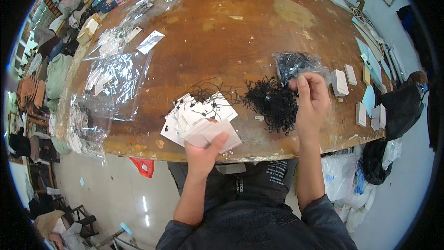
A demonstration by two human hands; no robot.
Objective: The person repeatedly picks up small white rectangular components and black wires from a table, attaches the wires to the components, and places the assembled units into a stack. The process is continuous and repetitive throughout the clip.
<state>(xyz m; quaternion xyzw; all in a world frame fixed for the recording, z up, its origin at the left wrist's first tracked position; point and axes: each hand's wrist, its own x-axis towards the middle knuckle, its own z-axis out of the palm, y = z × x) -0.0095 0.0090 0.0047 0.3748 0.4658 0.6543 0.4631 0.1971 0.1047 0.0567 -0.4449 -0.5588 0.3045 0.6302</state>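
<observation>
My left hand [202, 156] grips some blank white card tags [226, 135] at the table's near edge, its thumb lying across them. Just beyond it spreads a loose heap of white tags [185, 119] with black strings attached. To the right lies a tangled pile of black tag strings [268, 104]. My right hand [313, 98] is raised beside that pile, thumb and forefinger pinched together; whatever they hold, if anything, is too fine to make out. Behind this hand, a clear plastic bag [283, 60] with black contents rests on the table, partly covered by the hand.
Small stacks of white cards [339, 83] stand along the right of the brown wooden table [208, 37]. Clear plastic bags [125, 76], some with white tags, cover its left side. A blue basket [104, 1] sits at the far left. Clothes hang or lie beyond the left edge.
</observation>
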